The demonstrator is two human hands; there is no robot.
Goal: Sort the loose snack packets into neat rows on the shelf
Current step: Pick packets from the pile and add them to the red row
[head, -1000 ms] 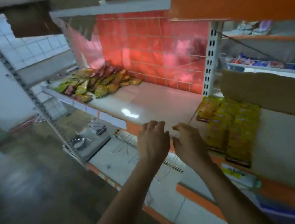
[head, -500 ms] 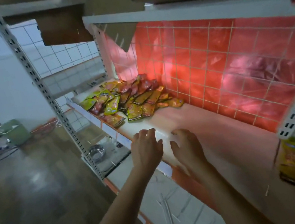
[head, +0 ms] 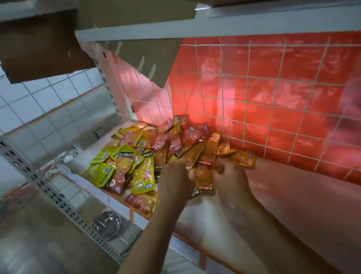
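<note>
The left hand (head: 175, 180) and right hand (head: 228, 176) touched the packets (head: 132, 166) heaped on the shelf (head: 281, 203); blur hid any grip.

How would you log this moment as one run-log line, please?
rows: none yet | left hand: at orange packets, grip blurred | right hand: at orange packets, grip blurred | pile: heaped on shelf

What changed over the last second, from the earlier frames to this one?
Both hands moved forward from over the bare shelf front to the pile of snack packets: the left hand and right hand now touch the orange packets at its near edge. Blur hides whether either grips one. The pile remains heaped, unsorted, at the shelf's left end.
</note>
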